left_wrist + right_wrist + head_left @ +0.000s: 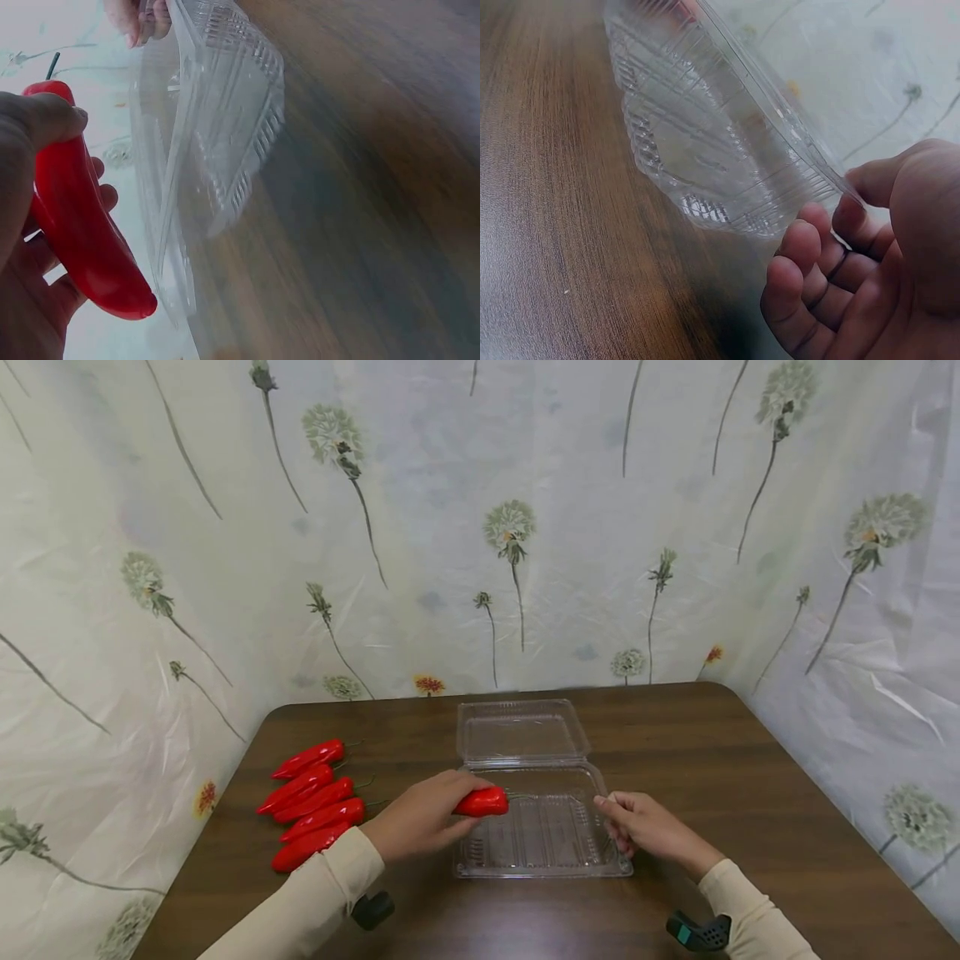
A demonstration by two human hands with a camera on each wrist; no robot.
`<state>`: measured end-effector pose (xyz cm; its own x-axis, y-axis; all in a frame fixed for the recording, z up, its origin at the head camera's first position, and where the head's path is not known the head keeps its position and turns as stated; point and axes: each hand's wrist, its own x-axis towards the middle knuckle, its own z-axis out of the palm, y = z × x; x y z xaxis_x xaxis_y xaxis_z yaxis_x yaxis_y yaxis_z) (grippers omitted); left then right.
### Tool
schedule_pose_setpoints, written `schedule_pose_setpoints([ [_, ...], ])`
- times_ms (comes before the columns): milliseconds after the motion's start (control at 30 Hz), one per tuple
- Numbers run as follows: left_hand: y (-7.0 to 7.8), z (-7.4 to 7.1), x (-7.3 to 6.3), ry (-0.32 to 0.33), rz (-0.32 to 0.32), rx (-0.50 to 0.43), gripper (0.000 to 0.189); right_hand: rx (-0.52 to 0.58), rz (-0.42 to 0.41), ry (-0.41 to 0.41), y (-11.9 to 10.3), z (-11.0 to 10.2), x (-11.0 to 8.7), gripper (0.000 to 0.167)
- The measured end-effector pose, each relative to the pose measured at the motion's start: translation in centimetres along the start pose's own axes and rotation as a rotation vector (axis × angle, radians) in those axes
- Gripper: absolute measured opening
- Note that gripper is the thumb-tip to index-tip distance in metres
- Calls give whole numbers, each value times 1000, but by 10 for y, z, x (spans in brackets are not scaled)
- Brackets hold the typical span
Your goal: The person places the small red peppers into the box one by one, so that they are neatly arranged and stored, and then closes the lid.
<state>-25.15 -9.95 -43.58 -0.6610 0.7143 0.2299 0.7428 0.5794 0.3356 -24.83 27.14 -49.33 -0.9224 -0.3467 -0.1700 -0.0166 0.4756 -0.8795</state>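
The left hand (pixel 423 818) gripped a red pepper (pixel 486 802).
Lower right of centre, the right hand (pixel 643 828) pinched a clear container (pixel 528 837) at its right side.

Higher, farther back, your head camera is facing forward and down at the brown, flat wooden table (pixel 697 752). From opposite sides, your wrist cameras are looking in close, sharing the clear, rectangular plastic box (pixel 540 872).
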Motion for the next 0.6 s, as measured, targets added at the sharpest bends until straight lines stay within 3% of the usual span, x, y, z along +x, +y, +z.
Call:
schedule_pose_setpoints([
  [300, 11, 18, 47, -96, 57, 125, 43, 20, -5, 3, -2, 1, -2, 52],
  [600, 18, 39, 80, -138, 46, 180, 43, 8, -1, 2, -5, 1, -2, 51],
])
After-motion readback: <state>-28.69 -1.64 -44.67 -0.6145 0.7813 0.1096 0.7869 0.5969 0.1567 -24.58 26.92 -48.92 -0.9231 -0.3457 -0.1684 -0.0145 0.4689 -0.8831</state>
